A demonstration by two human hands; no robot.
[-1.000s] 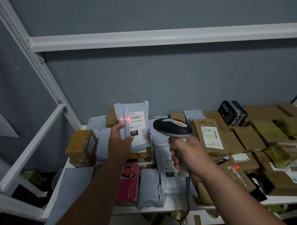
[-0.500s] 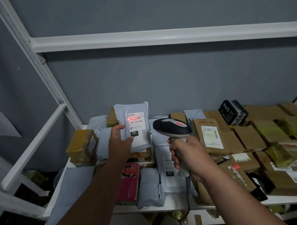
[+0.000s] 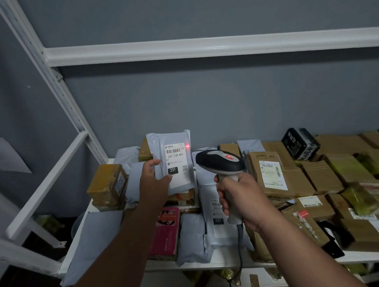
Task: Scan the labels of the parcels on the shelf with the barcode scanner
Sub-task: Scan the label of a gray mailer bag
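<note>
My left hand (image 3: 154, 181) holds a grey poly-bag parcel (image 3: 173, 144) upright above the shelf, its white label (image 3: 176, 163) facing me and reading 231-239-K01. My right hand (image 3: 237, 197) grips the handle of a black and grey barcode scanner (image 3: 220, 163), whose head points at the parcel from the right. The scanner's red light spot (image 3: 187, 146) falls on the bag just right of the label's barcode. A cable hangs down from the scanner's handle.
The white shelf (image 3: 220, 263) is packed with parcels: grey bags (image 3: 193, 237), a pink box (image 3: 166, 232), brown cartons (image 3: 273, 174) and a black box (image 3: 300, 142) to the right. A taped carton (image 3: 107, 185) sits at the left end. White uprights and an upper shelf beam (image 3: 202, 47) frame the bay.
The red scanner spot has moved from the label's barcode to the right, off the label's edge. Both hands and the parcel have stayed almost still.
</note>
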